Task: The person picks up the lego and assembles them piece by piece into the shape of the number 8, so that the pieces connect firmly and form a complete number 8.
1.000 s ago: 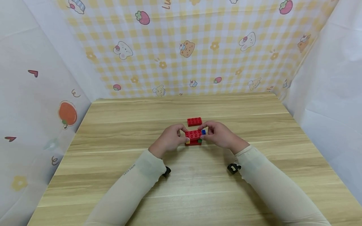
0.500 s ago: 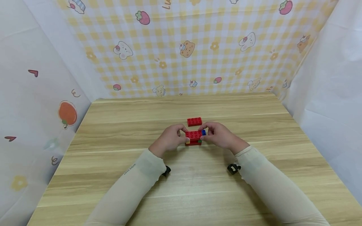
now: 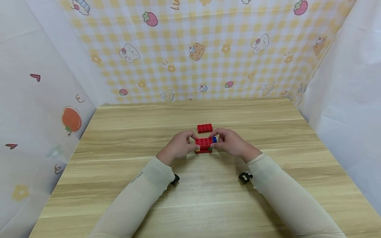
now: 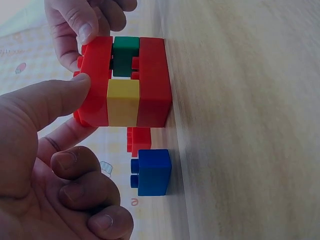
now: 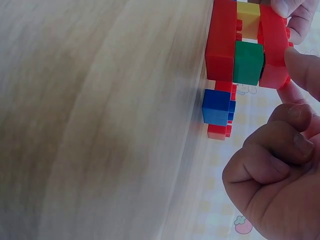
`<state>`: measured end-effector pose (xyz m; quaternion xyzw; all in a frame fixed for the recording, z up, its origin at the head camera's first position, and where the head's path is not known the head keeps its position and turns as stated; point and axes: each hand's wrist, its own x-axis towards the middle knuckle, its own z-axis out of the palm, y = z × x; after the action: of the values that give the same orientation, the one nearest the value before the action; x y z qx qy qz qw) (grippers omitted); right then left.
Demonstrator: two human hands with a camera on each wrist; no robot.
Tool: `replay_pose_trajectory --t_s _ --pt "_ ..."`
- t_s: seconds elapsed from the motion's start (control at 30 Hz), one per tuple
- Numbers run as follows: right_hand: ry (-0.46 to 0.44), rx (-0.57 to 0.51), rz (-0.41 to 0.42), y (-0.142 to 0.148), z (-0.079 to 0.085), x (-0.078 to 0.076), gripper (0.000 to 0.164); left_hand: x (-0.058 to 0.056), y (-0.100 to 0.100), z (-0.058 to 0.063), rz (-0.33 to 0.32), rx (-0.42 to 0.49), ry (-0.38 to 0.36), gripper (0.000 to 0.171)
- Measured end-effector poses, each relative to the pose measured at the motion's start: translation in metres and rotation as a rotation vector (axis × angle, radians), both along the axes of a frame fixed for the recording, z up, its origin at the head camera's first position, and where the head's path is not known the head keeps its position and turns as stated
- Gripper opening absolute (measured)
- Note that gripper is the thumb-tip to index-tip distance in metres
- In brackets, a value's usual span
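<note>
My left hand [image 3: 178, 145] pinches the left end of a red toy building brick [image 3: 203, 142] between thumb and index finger. At its other end, my right hand [image 3: 230, 142] pinches the same brick. This brick lies across a yellow brick [image 4: 123, 102] on the left and a green brick [image 5: 248, 62] on the right. Both stand on a lower red brick [image 4: 155, 82] that rests on the table, with a gap between them. In the left wrist view, the thumb lies along the upper brick's side and the other fingers curl beneath, holding nothing.
Behind the stack, another red brick [image 3: 204, 128] lies on the wooden table [image 3: 202, 205]. A small blue brick [image 4: 154, 172] stands between them, partly covered by my right hand in the head view. A checked cloth [image 3: 178, 49] hangs behind the table.
Between a second and half a second ago, the upper red brick and my right fingertips dropped very slightly. Both hands keep their pinch, and the loose bricks stay put.
</note>
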<state>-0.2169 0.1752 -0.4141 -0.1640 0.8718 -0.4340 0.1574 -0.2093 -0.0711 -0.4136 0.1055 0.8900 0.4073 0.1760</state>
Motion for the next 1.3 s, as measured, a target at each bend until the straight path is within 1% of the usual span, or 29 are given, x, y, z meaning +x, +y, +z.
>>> replay_pose_trajectory --t_s 0.2,0.6,0.97,1.3 --pt "-0.008 0.003 0.000 -0.0001 -0.0001 0.0006 0.030 -0.0010 -0.0002 -0.0012 -0.002 0.000 0.000 0.021" --pt "-0.023 0.010 -0.006 0.0001 -0.0017 -0.0004 0.029 -0.0015 0.0006 0.0000 0.002 0.002 -0.017 0.020" --pt "-0.042 0.000 -0.027 0.0019 -0.0043 0.0001 0.030 -0.0015 0.0019 -0.0042 0.007 0.016 -0.021 0.022" --pt "-0.038 -0.017 -0.017 0.0005 -0.0032 0.0012 0.030 0.0005 -0.0009 -0.0063 0.017 0.014 -0.009 0.025"
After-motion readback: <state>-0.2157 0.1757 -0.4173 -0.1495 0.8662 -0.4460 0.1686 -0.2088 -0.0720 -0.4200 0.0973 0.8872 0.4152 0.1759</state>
